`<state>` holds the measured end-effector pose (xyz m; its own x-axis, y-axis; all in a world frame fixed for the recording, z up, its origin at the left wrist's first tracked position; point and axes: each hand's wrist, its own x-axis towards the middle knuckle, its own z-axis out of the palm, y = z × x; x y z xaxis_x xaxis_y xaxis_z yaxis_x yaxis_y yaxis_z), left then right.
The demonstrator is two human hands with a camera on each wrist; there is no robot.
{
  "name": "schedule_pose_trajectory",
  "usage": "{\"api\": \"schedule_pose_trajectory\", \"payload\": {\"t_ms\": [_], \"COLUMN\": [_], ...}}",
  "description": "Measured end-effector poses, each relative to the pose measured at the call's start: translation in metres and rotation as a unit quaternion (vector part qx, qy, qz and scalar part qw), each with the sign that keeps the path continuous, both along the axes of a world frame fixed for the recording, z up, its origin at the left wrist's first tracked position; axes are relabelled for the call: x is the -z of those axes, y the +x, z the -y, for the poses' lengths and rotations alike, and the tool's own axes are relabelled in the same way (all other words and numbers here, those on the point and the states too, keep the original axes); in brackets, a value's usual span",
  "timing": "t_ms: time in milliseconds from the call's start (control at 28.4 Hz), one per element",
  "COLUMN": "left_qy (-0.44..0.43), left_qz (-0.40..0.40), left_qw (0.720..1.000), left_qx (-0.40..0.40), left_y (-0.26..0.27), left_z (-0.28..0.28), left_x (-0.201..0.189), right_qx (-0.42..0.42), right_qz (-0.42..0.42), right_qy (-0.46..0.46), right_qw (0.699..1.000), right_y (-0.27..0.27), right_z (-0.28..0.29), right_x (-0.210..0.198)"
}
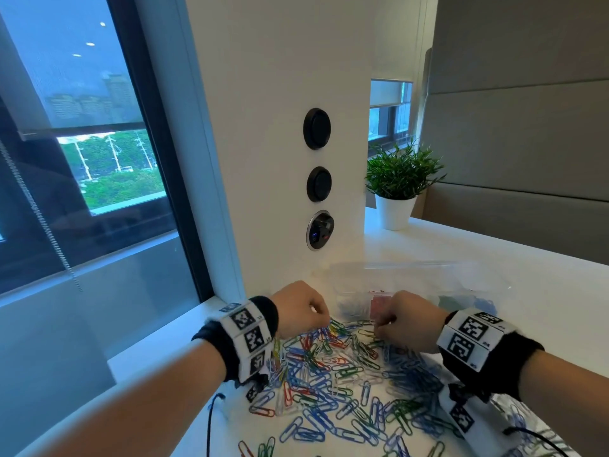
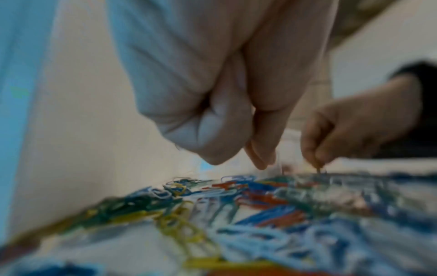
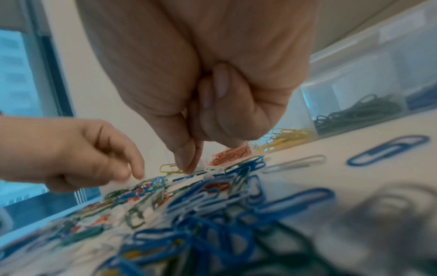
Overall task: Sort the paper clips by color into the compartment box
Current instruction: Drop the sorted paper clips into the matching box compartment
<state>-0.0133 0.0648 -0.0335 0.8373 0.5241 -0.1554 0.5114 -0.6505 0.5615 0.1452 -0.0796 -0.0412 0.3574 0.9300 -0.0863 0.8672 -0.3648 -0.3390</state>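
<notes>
- The left hand is held with fingers curled down onto the paper clips; any grip cannot be told.
- A clip is pinched by the right hand.
- The compartment box is seen just beyond the right hand.

window: large dark-framed window on the left, daylight, trees and buildings outside
pillar: white pillar bearing three round sockets
desk: white desk
plant: potted plant, possibly artificial
wall: grey panelled wall on the right

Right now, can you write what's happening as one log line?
left hand: reaching into paper clips | right hand: pinching a clip at pile edge | compartment box: partly filled
</notes>
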Motion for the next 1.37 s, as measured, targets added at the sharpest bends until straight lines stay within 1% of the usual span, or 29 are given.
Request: {"api": "schedule_pose_trajectory", "payload": {"t_ms": [35,70,141,247,387,458,493,528,564,599,634,669,704,775,845,916,951,1021,1127,1233,1374], "left_qy": [0.044,0.065,0.097,0.129,0.122,0.114,0.113,0.115,0.122,0.129,0.135,0.136,0.135,0.113,0.079,0.071,0.067,0.065,0.111,0.152,0.166], "left_qz": [-0.021,-0.04,-0.064,-0.068,-0.061,-0.053,-0.057,-0.065,-0.076,-0.085,-0.094,-0.101,-0.106,-0.1,-0.085,-0.084,-0.087,-0.091,-0.088,-0.097,-0.118], "left_qw": [0.998,0.996,0.991,0.987,0.988,0.989,0.989,0.988,0.986,0.984,0.982,0.981,0.98,0.984,0.989,0.987,0.986,0.986,0.984,0.979,0.975], "left_qx": [0.031,0.048,0.064,0.07,0.072,0.073,0.077,0.083,0.089,0.093,0.094,0.096,0.098,0.096,0.095,0.117,0.127,0.127,0.105,0.095,0.089], "left_y": [0.002,0.003,0.007,0.012,0.013,0.012,0.012,0.013,0.014,0.015,0.015,0.016,0.016,0.015,0.011,0.008,0.006,0.005,0.006,0.01,0.016], "left_z": [0.0,0.001,0.003,0.002,-0.001,-0.001,0.0,0.001,0.002,0.003,0.004,0.004,0.005,0.004,0.002,0.0,-0.001,-0.004,-0.005,-0.004,-0.004], "left_x": [0.002,0.003,0.006,0.01,0.009,0.007,0.006,0.006,0.006,0.006,0.006,0.005,0.004,0.003,0.0,-0.005,-0.007,-0.008,-0.006,-0.001,0.005], "right_qx": [0.006,0.01,0.02,0.031,0.037,0.062,0.085,0.113,0.138,0.153,0.155,0.146,0.129,0.107,0.098,0.096,0.1,0.12,0.144,0.146,0.143], "right_qz": [-0.013,-0.023,-0.039,-0.052,-0.094,-0.16,-0.22,-0.298,-0.385,-0.47,-0.541,-0.593,-0.632,-0.685,-0.714,-0.734,-0.737,-0.729,-0.706,-0.7,-0.695], "right_qy": [0.0,0.002,0.003,-0.003,0.004,0.016,0.027,0.043,0.059,0.07,0.076,0.076,0.077,0.084,0.086,0.086,0.087,0.097,0.112,0.12,0.12], "right_qw": [1.0,1.0,0.999,0.998,0.995,0.985,0.971,0.947,0.911,0.867,0.823,0.788,0.76,0.715,0.688,0.667,0.663,0.667,0.684,0.689,0.694], "right_y": [0.001,0.003,0.005,0.005,0.003,0.0,-0.001,-0.002,-0.002,-0.002,-0.002,-0.003,-0.004,-0.005,-0.005,-0.006,-0.006,-0.006,-0.01,-0.013,-0.016], "right_z": [0.001,0.002,0.004,0.007,0.01,0.013,0.015,0.017,0.019,0.02,0.021,0.022,0.022,0.023,0.024,0.023,0.022,0.02,0.019,0.02,0.022], "right_x": [0.0,-0.001,-0.001,-0.001,-0.004,-0.007,-0.009,-0.009,-0.01,-0.01,-0.012,-0.014,-0.016,-0.016,-0.015,-0.013,-0.011,-0.008,-0.008,-0.009,-0.012]}}
